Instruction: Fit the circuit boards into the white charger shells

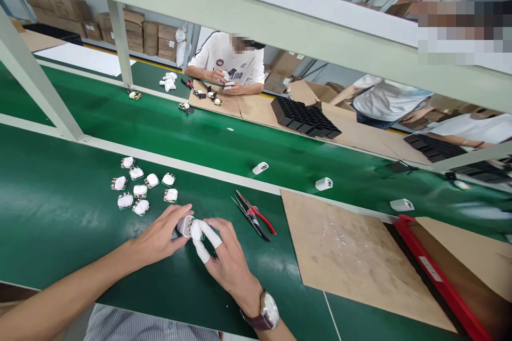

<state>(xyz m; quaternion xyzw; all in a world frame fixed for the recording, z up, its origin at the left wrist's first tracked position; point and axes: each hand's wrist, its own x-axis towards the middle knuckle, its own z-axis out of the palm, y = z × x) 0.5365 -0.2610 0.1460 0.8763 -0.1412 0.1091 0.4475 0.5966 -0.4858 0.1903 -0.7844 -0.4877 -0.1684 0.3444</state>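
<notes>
Both my hands meet over the green bench. My left hand is closed round a small white charger housing, holding it from the left. My right hand, with white finger cots on thumb and forefinger, pinches the same housing from the right. A watch sits on my right wrist. Just left of my hands lie several small white-topped circuit modules in a loose cluster.
Red-handled pliers and tweezers lie right of my hands. A brown board and a red-edged tray follow to the right. White housings ride the conveyor belt. Other people work across the belt beside black trays.
</notes>
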